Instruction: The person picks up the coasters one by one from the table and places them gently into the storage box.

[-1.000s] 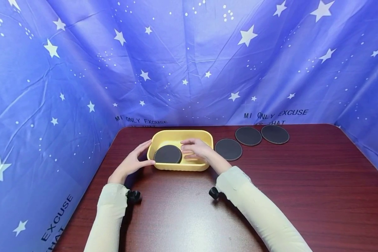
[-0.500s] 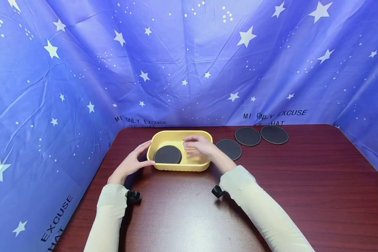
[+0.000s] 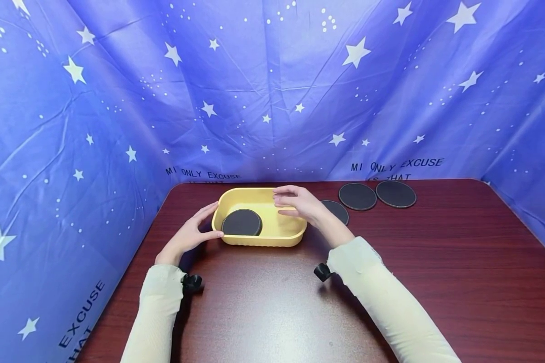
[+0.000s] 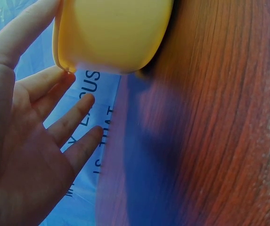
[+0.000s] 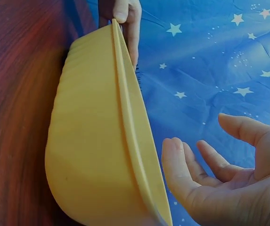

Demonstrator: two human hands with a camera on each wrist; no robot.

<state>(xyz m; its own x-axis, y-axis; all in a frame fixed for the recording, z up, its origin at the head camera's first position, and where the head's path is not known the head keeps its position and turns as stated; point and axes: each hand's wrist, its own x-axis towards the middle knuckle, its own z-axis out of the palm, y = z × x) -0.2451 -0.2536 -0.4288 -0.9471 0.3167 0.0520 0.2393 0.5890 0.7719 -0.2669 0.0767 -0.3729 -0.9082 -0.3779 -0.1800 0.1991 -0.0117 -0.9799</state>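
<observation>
Here's the yellow tray [image 3: 263, 241] sitting on the counter [image 3: 250, 302], and the left grip [image 3: 188, 236] grasps its left end, thumb on the near corner, fingers round the far side, probably to keep it from sliding. The right grip [image 3: 303, 206] is released, loose fingers above the tray's right end with nothing in them; whether a fingertip brushes the rim, I can't tell. One black disc [image 3: 241, 222] lies inside at the left. Off to the right, the nearest disc [image 3: 338, 212] is partly covered by the right wrist, while the middle disc [image 3: 357, 196] and the far disc [image 3: 396, 193] lie side by side. What's hard to see? The near wall cuts off the inside disc's lower edge, so it could be a stack. The left wrist view crops the thumb's tip.
</observation>
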